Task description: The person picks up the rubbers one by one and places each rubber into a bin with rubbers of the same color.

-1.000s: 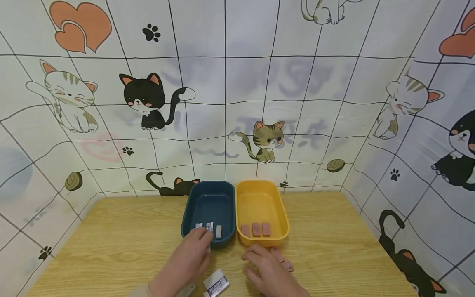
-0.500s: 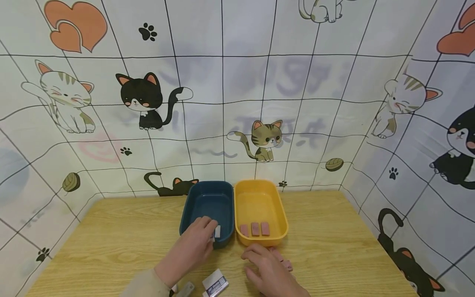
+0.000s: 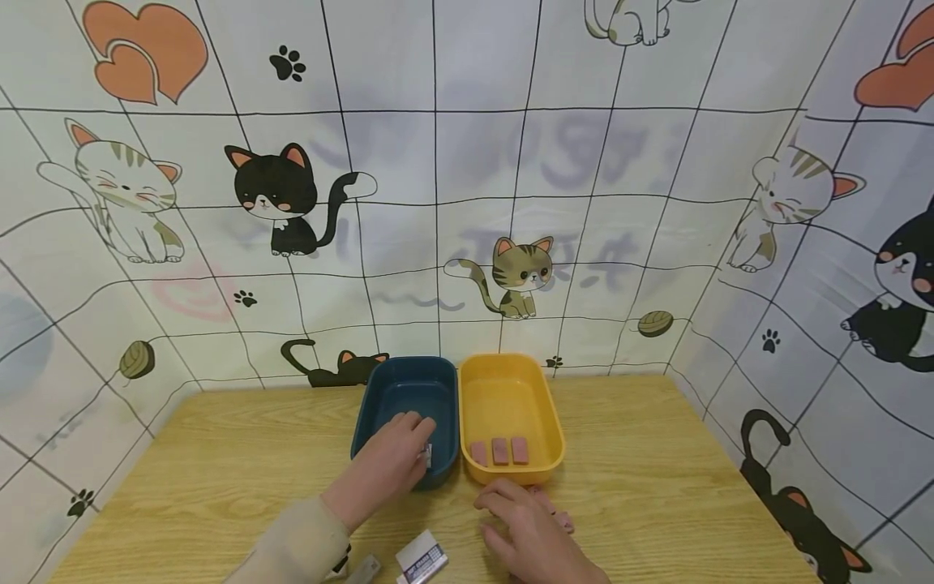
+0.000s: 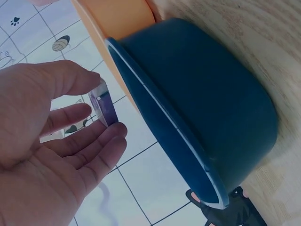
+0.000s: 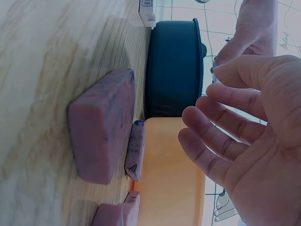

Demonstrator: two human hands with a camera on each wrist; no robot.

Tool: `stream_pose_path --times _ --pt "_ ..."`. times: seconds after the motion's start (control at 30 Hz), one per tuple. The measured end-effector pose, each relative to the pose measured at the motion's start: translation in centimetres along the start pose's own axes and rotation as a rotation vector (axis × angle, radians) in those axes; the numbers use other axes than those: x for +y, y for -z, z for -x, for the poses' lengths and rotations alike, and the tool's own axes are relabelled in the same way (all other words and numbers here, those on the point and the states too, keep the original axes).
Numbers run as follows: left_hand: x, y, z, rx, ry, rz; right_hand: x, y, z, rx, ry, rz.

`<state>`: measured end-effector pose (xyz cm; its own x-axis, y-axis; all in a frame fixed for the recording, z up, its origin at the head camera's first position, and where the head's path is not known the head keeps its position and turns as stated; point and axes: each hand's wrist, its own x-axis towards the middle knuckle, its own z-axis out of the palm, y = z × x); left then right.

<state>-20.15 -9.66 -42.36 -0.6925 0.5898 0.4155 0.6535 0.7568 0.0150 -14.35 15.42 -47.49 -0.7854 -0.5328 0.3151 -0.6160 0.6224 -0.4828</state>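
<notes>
My left hand [image 3: 390, 458] is over the near part of the dark blue bin [image 3: 416, 397]. In the left wrist view its thumb and fingers pinch a small eraser [image 4: 104, 104] with a white and purple sleeve, above the bin's rim. A pale eraser [image 3: 429, 458] shows beside the fingertips in the head view; the hand hides the others in the bin. My right hand [image 3: 531, 535] hangs with relaxed, slightly bent fingers before the yellow bin [image 3: 511, 389], holding nothing. Pink erasers [image 5: 101, 127] lie on the table beside it.
Several pink erasers [image 3: 499, 451] stand in a row inside the yellow bin, which touches the blue one. Close to the front edge of view lie a white sleeved eraser [image 3: 422, 560] and a grey piece [image 3: 363, 570]. A cat-print cloth [image 3: 438, 203] backs the wooden table [image 3: 627, 454].
My left hand, with the eraser, has moved forward and slightly right from the blue bin's near rim to over its inside. My right hand has stayed in place.
</notes>
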Motion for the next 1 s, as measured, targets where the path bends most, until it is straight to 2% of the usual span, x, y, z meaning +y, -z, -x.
stream_pose_path --times 0.3,0.5,0.7,0.87,1.0 --pt "-0.4 -1.2 -1.3 -0.07 0.009 0.029 0.0 0.0 0.0 -0.001 0.002 -0.015" --pt "-0.9 -2.4 -1.9 -0.149 0.009 0.028 0.0 0.0 0.1 -0.002 0.004 -0.018" --pt "-1.1 -3.1 -2.8 -0.249 0.048 0.058 0.0 0.0 0.1 0.012 0.011 0.011" --pt "-1.3 -3.8 -3.6 -0.306 0.071 0.071 0.2 0.0 0.1 0.013 0.0 0.024" --pt "-1.4 -4.3 -4.2 -0.37 0.114 0.075 0.3 0.0 0.2 0.017 -0.009 0.017"
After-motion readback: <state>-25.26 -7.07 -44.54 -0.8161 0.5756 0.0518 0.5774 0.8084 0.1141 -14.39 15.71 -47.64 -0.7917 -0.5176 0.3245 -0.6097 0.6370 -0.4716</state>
